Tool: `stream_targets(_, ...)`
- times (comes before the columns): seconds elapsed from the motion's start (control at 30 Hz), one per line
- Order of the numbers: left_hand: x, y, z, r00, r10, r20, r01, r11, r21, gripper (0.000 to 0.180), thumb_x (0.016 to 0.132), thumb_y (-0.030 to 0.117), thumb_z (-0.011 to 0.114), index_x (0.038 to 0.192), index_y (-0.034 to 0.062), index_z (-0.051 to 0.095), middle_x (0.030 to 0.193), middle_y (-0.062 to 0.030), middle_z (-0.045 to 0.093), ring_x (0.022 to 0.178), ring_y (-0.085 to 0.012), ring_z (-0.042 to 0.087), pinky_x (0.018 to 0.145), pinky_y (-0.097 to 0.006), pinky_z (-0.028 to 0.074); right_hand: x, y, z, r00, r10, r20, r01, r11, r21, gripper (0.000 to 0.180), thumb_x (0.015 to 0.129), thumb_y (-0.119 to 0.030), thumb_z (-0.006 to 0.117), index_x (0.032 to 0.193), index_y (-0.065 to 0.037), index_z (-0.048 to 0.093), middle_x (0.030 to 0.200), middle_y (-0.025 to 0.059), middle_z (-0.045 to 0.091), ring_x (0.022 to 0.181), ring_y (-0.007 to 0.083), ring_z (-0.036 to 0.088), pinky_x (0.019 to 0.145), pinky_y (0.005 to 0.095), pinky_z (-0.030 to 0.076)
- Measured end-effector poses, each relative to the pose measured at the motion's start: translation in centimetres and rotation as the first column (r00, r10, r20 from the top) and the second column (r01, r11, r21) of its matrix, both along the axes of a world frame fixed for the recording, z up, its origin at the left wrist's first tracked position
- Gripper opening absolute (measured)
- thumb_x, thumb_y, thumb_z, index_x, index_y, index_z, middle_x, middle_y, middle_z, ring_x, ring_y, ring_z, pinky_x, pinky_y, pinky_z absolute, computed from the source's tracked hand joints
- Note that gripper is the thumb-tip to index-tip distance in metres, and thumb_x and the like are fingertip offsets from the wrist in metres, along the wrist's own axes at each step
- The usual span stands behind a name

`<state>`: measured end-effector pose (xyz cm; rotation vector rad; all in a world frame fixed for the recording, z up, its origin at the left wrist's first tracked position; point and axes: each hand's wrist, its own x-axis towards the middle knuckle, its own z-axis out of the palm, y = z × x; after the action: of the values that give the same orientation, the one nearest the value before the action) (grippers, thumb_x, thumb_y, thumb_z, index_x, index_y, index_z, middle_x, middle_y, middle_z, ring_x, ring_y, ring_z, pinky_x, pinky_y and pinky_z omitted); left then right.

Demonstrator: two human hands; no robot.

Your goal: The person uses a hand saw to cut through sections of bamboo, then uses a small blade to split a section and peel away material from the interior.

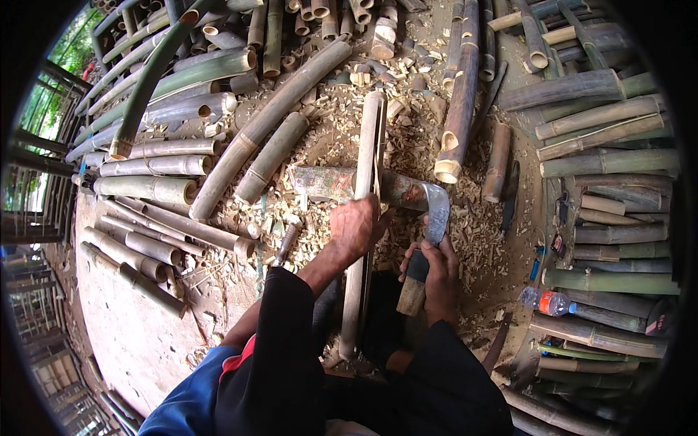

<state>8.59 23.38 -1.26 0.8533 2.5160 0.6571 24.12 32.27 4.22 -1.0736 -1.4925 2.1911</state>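
Note:
My left hand (354,227) is closed around a long bamboo pole (368,145), pale on one side, with a dark lengthwise split along its right. The pole lies across a short log (320,183) on the ground, its near end between my legs. In my right hand (440,276) is a billhook (438,214) with a broad, curved grey blade and a wooden handle. My fingers grip it where handle and blade meet. The blade's bent tip lies by the log's right end; whether they touch, I cannot tell.
Wood chips (291,272) cover the ground around the log. Bamboo poles (156,166) are stacked at the left, more (611,163) at the right. A chisel-like tool (288,243) lies left of my left hand. A plastic bottle (547,301) rests on the right stack.

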Motion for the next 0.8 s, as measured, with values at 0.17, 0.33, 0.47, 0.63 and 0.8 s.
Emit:
stream_targets(0.17, -2.6, 2.4, -0.9, 0.992, -0.044, -0.122, 0.036, 0.997, -0.064, 0.036, 0.087, 0.038, 0.069, 0.084, 0.0026, 0.070, 0.073, -0.0207, 0.070, 0.068, -0.0330, 0.071, 0.063, -0.045, 0.056, 0.7, -0.1, 0.2, 0.999, -0.005, 0.045, 0.005, 1.000, 0.005, 0.052, 0.095, -0.019, 0.049, 0.145, -0.004, 0.044, 0.081, 0.0084, 0.061, 0.062, 0.0170, 0.062, 0.052, 0.0308, 0.055)
stream_targets(0.33, -5.1, 0.5, -1.0, 0.943, 0.144, 0.300, -0.271, 0.857, 0.439, 0.024, 0.090, 0.026, 0.066, 0.079, 0.0052, 0.071, 0.070, -0.0107, 0.068, 0.061, -0.0192, 0.061, 0.054, -0.035, 0.048, 1.4, -0.5, 0.1, 0.998, 0.011, 0.058, -0.011, 1.000, -0.001, 0.043, 0.096, -0.020, 0.050, 0.135, -0.003, 0.051, 0.082, 0.0080, 0.061, 0.063, 0.0162, 0.062, 0.053, 0.0307, 0.055)
stream_targets(0.47, -8.8, -4.3, 4.5, 0.735, 0.251, 0.630, -0.666, 0.092, 0.740, 0.030, 0.092, 0.040, 0.067, 0.093, 0.0103, 0.061, 0.066, 0.0030, 0.057, 0.055, -0.0064, 0.048, 0.056, -0.027, 0.046, 2.2, -0.4, 0.0, 0.989, 0.104, 0.108, -0.105, 0.994, 0.012, 0.023, 0.097, -0.022, 0.052, 0.108, -0.002, 0.057, 0.084, 0.0067, 0.061, 0.066, 0.0149, 0.063, 0.054, 0.0310, 0.054)
stream_targets(0.63, -4.4, -8.5, -5.0, 0.690, -0.089, 0.719, -0.493, 0.670, 0.555, 0.076, 0.086, 0.049, 0.073, 0.132, -0.0051, 0.047, 0.119, -0.0202, 0.063, 0.096, -0.0246, 0.065, 0.082, -0.035, 0.053, 1.4, -2.1, -1.3, 0.912, 0.372, 0.170, -0.388, 0.920, 0.066, 0.026, 0.100, -0.024, 0.052, 0.111, -0.001, 0.056, 0.087, 0.0053, 0.060, 0.068, 0.0136, 0.062, 0.057, 0.0288, 0.053)
stream_targets(0.8, 1.2, -5.3, -6.5, 0.620, -0.042, 0.783, -0.461, 0.789, 0.407, 0.057, 0.080, 0.025, 0.080, 0.122, -0.0060, 0.060, 0.097, -0.0152, 0.073, 0.083, -0.0199, 0.070, 0.076, -0.037, 0.056, 1.3, -2.2, -3.3, 0.878, 0.361, 0.313, -0.478, 0.680, 0.556, 0.048, 0.096, -0.018, 0.059, 0.142, -0.004, 0.051, 0.089, 0.0165, 0.067, 0.080, 0.0274, 0.069, 0.068, 0.0383, 0.055)
